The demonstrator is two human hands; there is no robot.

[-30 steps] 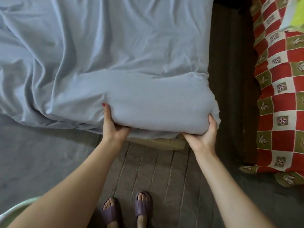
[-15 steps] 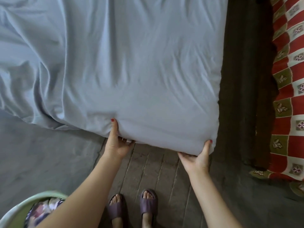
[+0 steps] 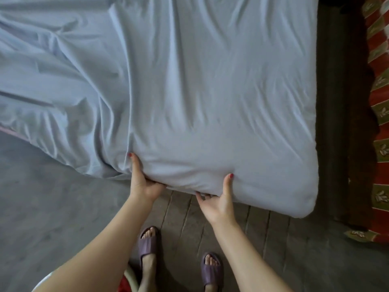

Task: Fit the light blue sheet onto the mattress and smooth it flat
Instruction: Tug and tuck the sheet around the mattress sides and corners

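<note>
The light blue sheet (image 3: 200, 98) covers the mattress, whose near right corner (image 3: 299, 199) is wrapped in it. The sheet lies fairly flat on the right and is bunched in deep folds (image 3: 52, 85) on the left. My left hand (image 3: 143, 182) grips the near edge of the covered mattress, thumb on top and fingers tucked underneath. A little to its right, my right hand (image 3: 219, 199) holds the same edge, thumb up on the sheet and fingers curled under it.
A dark wooden bed frame (image 3: 341, 123) runs along the mattress's right side. Beyond it hangs a red and green patterned cloth (image 3: 379, 102). Grey floor (image 3: 42, 197) and wooden boards (image 3: 263, 239) lie below. My feet in purple slippers (image 3: 148, 241) stand close.
My right hand has moved left along the near edge, away from the corner, which now sits wrapped and lower. My left hand stays on the edge. The view has shifted.
</note>
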